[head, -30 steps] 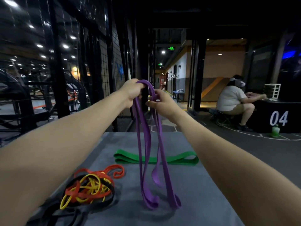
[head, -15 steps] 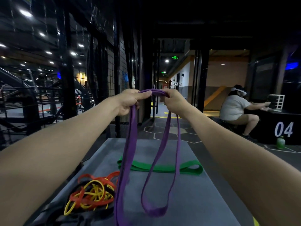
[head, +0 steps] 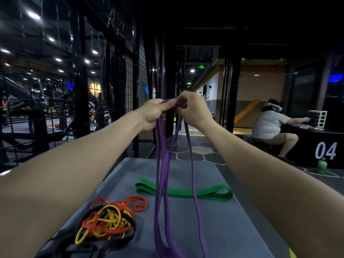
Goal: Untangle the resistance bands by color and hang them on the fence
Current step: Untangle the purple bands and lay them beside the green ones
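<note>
Head-worn view down two bare arms stretched out over a grey surface [head: 232, 229]. Left hand [head: 155, 114] and right hand [head: 191, 108] raised close together at centre, almost touching. Purple resistance band [head: 163, 164] pinched at its top between curled fingers [head: 167, 107] of the left hand, and gripped again just to the right by the right hand's bent fingers. Several purple strands hanging straight down from both hands, looped ends reaching the near edge of the surface. Green band [head: 214, 193] lying flat farther back, behind the purple strands. Tangled pile of red, yellow and black bands [head: 106, 222] at near left, well apart from the hands. Black wire fence [head: 134, 75] standing along the left side. Seated person [head: 270, 123] at far right beside a black box marked 04 [head: 325, 150].
</note>
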`<state>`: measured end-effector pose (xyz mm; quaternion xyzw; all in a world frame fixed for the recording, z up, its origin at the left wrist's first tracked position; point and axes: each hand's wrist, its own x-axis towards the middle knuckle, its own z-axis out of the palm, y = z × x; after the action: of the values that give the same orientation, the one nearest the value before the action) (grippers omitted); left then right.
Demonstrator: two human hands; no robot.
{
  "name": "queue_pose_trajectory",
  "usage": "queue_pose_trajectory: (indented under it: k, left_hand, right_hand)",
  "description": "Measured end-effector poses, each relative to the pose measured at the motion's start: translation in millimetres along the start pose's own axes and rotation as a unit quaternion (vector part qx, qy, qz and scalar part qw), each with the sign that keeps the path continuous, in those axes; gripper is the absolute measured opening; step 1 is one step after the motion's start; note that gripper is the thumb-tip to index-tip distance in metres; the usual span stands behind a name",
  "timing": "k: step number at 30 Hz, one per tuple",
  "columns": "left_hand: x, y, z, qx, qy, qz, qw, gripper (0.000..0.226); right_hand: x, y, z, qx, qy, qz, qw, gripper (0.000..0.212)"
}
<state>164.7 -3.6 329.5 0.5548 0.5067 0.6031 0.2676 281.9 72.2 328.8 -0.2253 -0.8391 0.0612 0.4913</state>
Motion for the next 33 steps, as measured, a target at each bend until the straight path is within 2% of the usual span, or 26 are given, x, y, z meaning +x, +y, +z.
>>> queue_pose_trajectory:
  k: [6,12,15,20,23,29,33]
  left_hand:
    - [-1.1,-5.9,-0.2,-0.031,0.002,-0.006,1.000,0.016]
    - [1.4,-16.8,-0.9,-0.038,-0.018,-0.016,0.999,0.004]
    - [2.0,-20.8,-1.6,-0.038,-0.015,-0.008,0.999,0.009]
    - [2.6,-26.0,1.3,-0.044,0.004,0.012,0.999,0.011]
    - [4.5,-28.8,3.7,-0.020,0.007,0.015,1.000,0.002]
    - [10.7,-29.1,6.8,-0.007,0.029,0.023,0.999,0.035]
    - [11.7,-30.5,13.0,0.002,0.051,0.033,0.998,0.035]
  right_hand:
    - [0.5,-1.1,3.0,-0.093,0.034,-0.034,0.994,0.015]
    - [7.9,-1.0,-0.1,-0.100,0.039,-0.065,0.992,0.016]
    - [9.5,-1.1,0.1,-0.095,0.044,-0.071,0.992,0.016]
    - [10.4,-1.8,5.3,-0.093,0.056,-0.050,0.993,0.018]
    - [13.2,-0.1,6.2,-0.088,0.074,-0.030,0.993,0.020]
    - [11.4,6.9,8.0,-0.073,0.098,-0.001,0.993,0.017]
    - [12.3,5.9,6.4,-0.091,0.063,-0.017,0.994,0.018]
